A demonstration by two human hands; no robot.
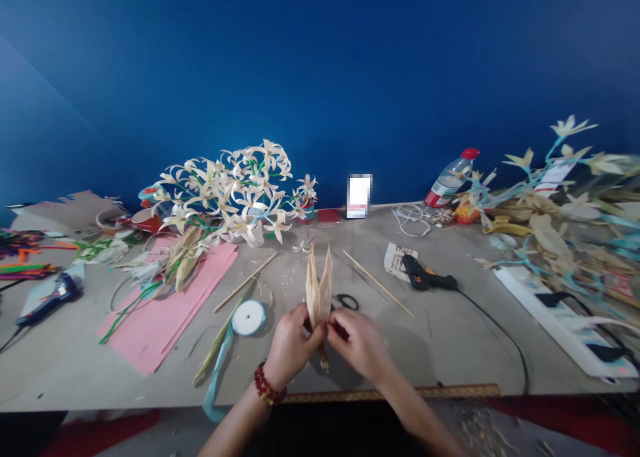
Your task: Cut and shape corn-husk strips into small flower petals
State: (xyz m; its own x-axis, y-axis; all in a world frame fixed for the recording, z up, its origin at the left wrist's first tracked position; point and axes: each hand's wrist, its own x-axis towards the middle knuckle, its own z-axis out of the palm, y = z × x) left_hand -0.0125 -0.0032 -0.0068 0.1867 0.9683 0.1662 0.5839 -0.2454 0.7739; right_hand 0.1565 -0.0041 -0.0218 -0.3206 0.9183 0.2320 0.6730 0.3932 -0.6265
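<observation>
At lower centre, the left hand (291, 345) and right hand (357, 342) are pinching a pale, pointed, papery husk (319, 290), holding it upright. A round white spool of light-blue ribbon (254, 325) is lying centre-left, a black plastic glue gun (425, 278) centre-right; cream, thin-petalled flowers (247, 192) are spreading behind, left of centre.

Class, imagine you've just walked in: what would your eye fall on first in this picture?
Probably the big spray of pale flowers, left of centre against the deep blue wall. Next, at front centre, the upright pale husk held by the left hand and right hand. The pink sheets also stand out, at left on the grey table.
</observation>
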